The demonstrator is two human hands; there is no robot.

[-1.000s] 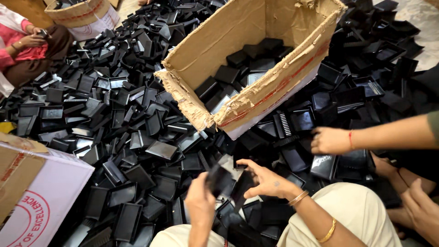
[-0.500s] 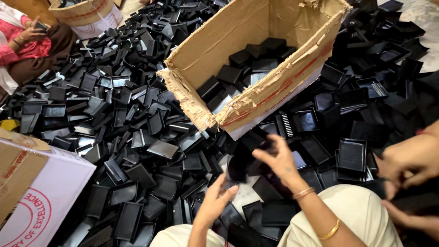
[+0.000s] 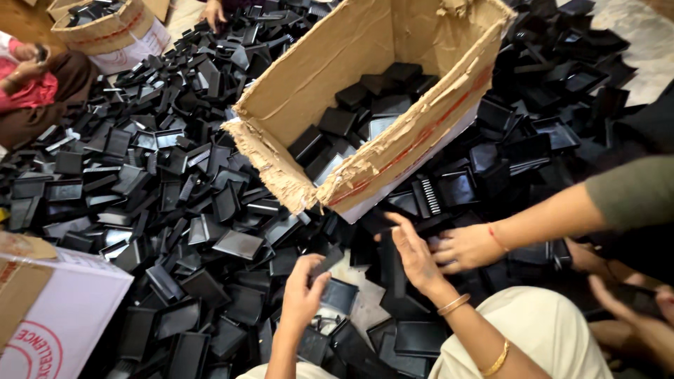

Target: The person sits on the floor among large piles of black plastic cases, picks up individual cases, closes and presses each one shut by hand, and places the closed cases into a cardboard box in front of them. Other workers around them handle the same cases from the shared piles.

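Black plastic trays (image 3: 239,244) cover nearly the whole floor (image 3: 361,309), heaped loosely and at every angle, with only a small pale patch of bare floor showing near the middle of the lower edge. A large torn cardboard box (image 3: 365,77) lies tipped on the heap at the upper middle, its open side up and a layer of the same black trays resting inside it.

Just below the box's ragged lower corner, the person's left hand (image 3: 303,291) is closed on a small black tray piece (image 3: 328,262), thumb and fingers pinching it above the pile. The right hand (image 3: 415,254), with bangles at the wrist, is spread open with fingers apart, resting against an upright black tray (image 3: 393,270) just beside the left hand; it touches the piece but does not clasp it.

A co-worker's hand (image 3: 467,247) with a red thread at the wrist reaches in from the right edge and lies on the trays, touching or nearly touching the person's right hand. At the lower left corner stands a white carton (image 3: 67,326). Another carton (image 3: 116,31) holding black trays sits at the upper left, beside a seated person in pink (image 3: 28,88).
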